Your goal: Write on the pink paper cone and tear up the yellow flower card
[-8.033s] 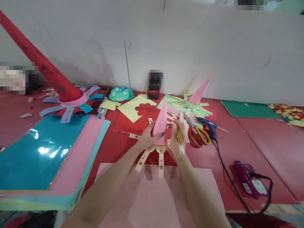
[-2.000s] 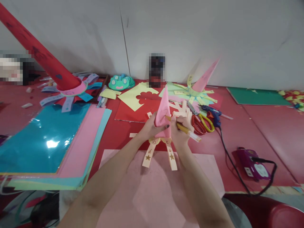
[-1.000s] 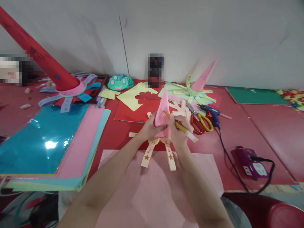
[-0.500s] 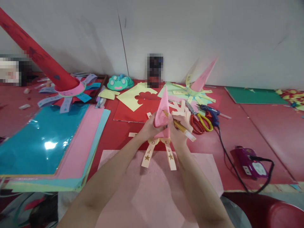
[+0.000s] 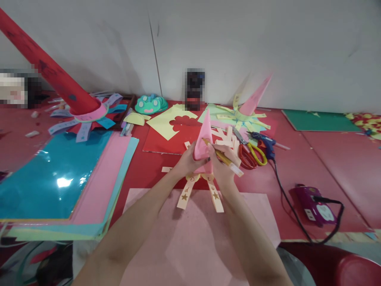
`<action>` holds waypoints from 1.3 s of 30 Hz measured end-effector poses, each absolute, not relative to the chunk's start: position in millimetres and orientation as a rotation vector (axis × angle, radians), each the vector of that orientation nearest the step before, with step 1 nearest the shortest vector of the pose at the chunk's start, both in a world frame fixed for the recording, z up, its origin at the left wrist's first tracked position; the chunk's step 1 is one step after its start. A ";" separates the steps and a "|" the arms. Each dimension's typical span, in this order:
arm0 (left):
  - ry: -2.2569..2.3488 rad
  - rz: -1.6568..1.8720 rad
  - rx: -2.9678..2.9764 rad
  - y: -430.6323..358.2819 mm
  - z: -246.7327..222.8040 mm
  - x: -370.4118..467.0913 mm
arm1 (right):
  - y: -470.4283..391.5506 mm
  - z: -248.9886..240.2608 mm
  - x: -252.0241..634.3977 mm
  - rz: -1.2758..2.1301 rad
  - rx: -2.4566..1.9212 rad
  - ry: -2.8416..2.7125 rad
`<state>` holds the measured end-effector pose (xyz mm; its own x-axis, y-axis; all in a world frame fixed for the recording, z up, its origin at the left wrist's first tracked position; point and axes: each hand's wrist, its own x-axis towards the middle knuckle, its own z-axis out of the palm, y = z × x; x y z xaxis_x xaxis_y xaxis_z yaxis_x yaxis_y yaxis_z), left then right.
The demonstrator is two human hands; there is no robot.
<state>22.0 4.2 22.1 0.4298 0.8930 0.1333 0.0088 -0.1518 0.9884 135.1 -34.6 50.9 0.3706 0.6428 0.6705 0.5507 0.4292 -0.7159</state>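
A pink paper cone [image 5: 204, 133] points upward in front of me, and my left hand [image 5: 190, 161] is closed around its lower left side. My right hand [image 5: 222, 161] grips a gold-coloured pen [image 5: 224, 159] whose tip touches the cone's face. Below the cone, cream paper strips [image 5: 185, 194] marked with letters and brown stars stick out toward me. Further pale strips show beside and behind my hands. Part of the cone's base is hidden by my fingers. Scissors [image 5: 253, 153] with red and yellow handles lie just right of my right hand.
A blue glue gun [image 5: 264, 143] has a cord running to a purple power box [image 5: 315, 204]. Stacked coloured sheets [image 5: 50, 178] lie left. A tall red cone [image 5: 59, 79] and a smaller pink cone [image 5: 254, 97] stand at the back. Pink paper [image 5: 196, 238] covers the near side.
The pen tip has shifted slightly left and up on the cone, my right hand moving with it. A lower right strip has swung a little to the right.
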 end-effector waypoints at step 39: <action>0.829 0.938 1.468 4.9 24.5 22.4 | -30.6 43.5 137.5 0.036 -1.254 -1.286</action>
<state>22.4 4.9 24.5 0.4313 0.8969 0.0975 -0.0138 -0.1016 0.9947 137.5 -30.6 43.5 0.3726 0.6311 0.6804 0.5920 0.4029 -0.6980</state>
